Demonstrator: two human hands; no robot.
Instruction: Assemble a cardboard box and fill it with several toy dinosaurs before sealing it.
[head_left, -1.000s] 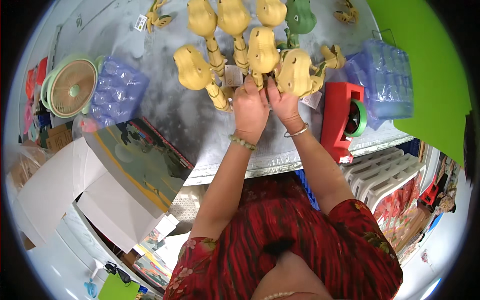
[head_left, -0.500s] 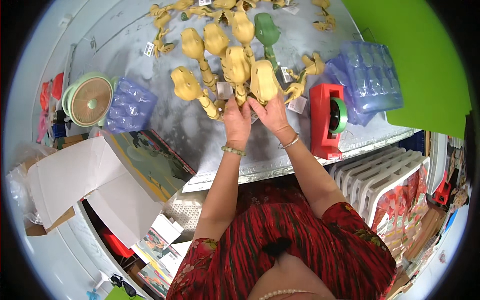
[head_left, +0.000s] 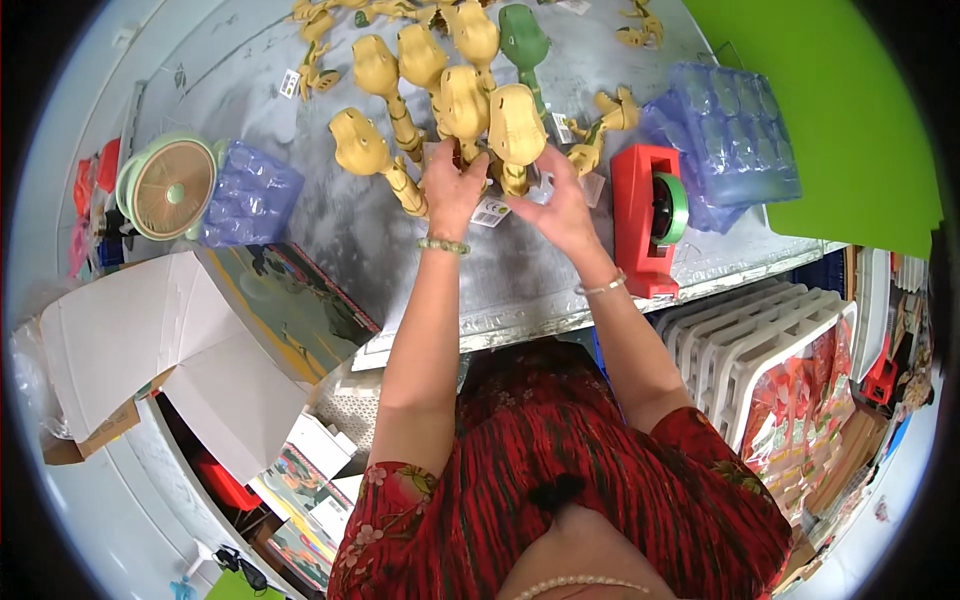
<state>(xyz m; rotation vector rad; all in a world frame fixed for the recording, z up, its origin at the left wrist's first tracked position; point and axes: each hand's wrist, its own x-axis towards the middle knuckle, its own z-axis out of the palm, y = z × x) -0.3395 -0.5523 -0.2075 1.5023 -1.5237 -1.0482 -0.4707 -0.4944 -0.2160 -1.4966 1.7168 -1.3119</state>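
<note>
Several yellow toy dinosaurs with long ringed necks and big heads stand bunched on the grey table, beside a green one (head_left: 524, 40) of the same shape. My left hand (head_left: 452, 195) is at the base of the middle yellow dinosaur (head_left: 464, 105), thumb and fingers apart; its fingertips are partly hidden among the toys. To its right, my right hand (head_left: 565, 208) is open, thumb and fingers spread beside the base of the front yellow dinosaur (head_left: 517, 125). Between my hands a white tag (head_left: 490, 211) hangs at the toys' feet.
At right stand a red tape dispenser (head_left: 630, 220) and blue clear plastic trays (head_left: 740, 130). Another yellow toy (head_left: 605, 125) lies near them. On the left are a small green fan (head_left: 172, 190), more blue plastic (head_left: 255, 195) and an open carton (head_left: 130, 330). White racks (head_left: 750, 340) stand below the table.
My hands have moved apart, the right one drawing off the front dinosaur and spreading its fingers. The white tag between them now shows. The whole view has shifted slightly.
</note>
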